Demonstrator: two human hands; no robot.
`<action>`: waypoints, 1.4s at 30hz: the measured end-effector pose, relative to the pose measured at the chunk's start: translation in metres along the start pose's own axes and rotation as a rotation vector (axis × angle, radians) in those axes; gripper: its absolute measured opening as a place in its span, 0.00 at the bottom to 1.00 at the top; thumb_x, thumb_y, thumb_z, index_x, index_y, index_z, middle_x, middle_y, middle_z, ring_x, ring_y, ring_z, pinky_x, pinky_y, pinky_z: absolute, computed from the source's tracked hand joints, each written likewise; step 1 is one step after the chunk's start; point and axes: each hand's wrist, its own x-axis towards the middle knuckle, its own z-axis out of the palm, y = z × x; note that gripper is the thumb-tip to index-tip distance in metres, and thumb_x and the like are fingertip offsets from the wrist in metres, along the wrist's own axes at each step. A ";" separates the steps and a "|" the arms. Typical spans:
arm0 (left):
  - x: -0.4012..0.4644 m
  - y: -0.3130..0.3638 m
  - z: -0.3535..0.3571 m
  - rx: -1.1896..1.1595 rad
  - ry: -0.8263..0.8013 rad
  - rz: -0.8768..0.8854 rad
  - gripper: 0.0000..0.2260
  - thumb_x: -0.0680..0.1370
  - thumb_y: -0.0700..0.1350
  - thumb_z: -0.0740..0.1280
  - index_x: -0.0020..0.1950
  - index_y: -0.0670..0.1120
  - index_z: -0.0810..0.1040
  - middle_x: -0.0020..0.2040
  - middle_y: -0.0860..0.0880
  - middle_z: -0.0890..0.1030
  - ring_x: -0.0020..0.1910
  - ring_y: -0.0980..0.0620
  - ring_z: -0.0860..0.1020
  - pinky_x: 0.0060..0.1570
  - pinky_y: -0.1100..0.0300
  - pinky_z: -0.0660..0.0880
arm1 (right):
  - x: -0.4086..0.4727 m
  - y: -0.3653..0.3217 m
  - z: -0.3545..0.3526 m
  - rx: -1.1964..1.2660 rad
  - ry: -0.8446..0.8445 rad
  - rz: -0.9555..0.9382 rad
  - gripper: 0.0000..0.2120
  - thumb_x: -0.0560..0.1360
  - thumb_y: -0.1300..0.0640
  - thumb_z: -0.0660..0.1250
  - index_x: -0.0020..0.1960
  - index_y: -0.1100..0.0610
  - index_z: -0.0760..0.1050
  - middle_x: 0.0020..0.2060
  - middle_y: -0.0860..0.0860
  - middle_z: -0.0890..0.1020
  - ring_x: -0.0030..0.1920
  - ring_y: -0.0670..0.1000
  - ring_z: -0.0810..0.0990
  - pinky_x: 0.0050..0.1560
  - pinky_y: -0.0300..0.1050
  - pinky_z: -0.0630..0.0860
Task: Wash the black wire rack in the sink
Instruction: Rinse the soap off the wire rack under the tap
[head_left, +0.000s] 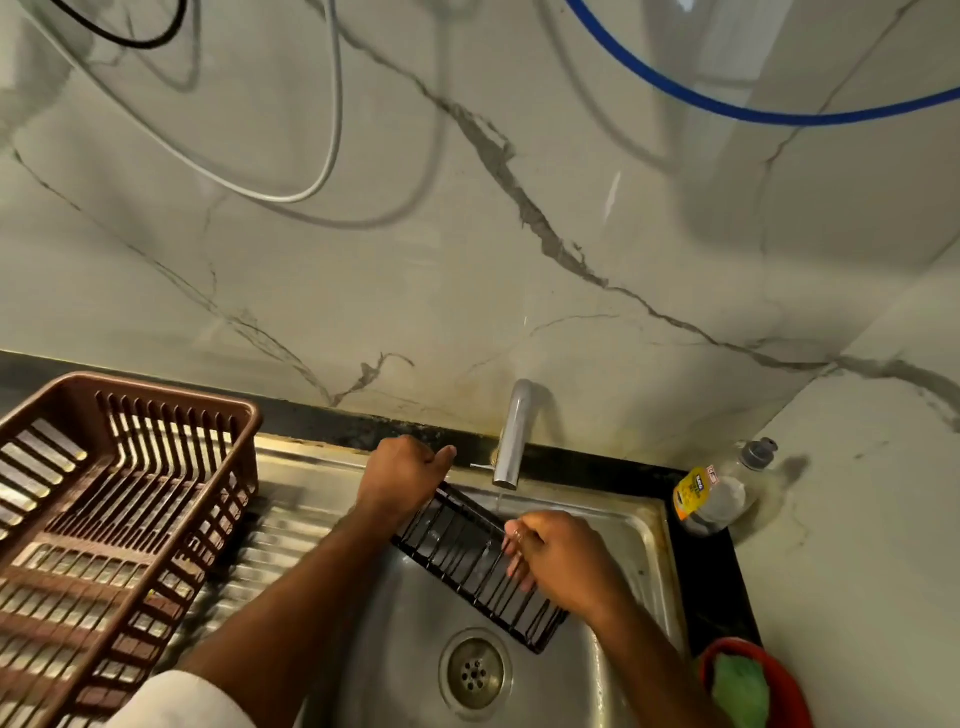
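The black wire rack (467, 551) is a long narrow basket held tilted over the steel sink (644, 525), under the tap. My left hand (402, 470) is closed on its far upper end. My right hand (563, 558) lies on the rack's middle, fingers pressed against the wires; whether it grips them is unclear. A thin stream of water falls from the tap (514, 436) just behind my right hand. The rack's lower end points toward the drain (474, 674).
A brown plastic dish basket (104, 525) sits on the ribbed drainboard at left. A dish soap bottle (714, 493) stands at the sink's right back corner. A red bowl with a green scrubber (748, 686) is at lower right. Marble wall behind, hoses hanging.
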 end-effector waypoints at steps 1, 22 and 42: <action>0.002 -0.004 0.003 0.025 0.014 0.008 0.26 0.81 0.59 0.65 0.27 0.46 0.75 0.25 0.49 0.76 0.25 0.50 0.76 0.32 0.55 0.77 | 0.003 -0.001 -0.001 -0.002 -0.010 -0.006 0.10 0.83 0.47 0.62 0.46 0.46 0.79 0.38 0.46 0.84 0.37 0.41 0.83 0.44 0.38 0.80; -0.013 0.012 0.020 0.205 0.144 0.298 0.28 0.82 0.61 0.51 0.24 0.52 0.64 0.21 0.54 0.65 0.22 0.54 0.65 0.52 0.51 0.73 | 0.027 -0.027 -0.014 -0.153 0.145 -0.073 0.11 0.81 0.45 0.66 0.49 0.51 0.82 0.36 0.44 0.85 0.36 0.40 0.83 0.41 0.38 0.79; -0.030 0.008 0.011 -0.300 0.134 -0.048 0.26 0.81 0.57 0.66 0.26 0.48 0.73 0.24 0.49 0.79 0.26 0.48 0.80 0.33 0.56 0.78 | 0.007 -0.006 -0.045 0.440 0.070 -0.316 0.10 0.75 0.49 0.74 0.36 0.48 0.84 0.32 0.54 0.84 0.37 0.54 0.84 0.50 0.51 0.81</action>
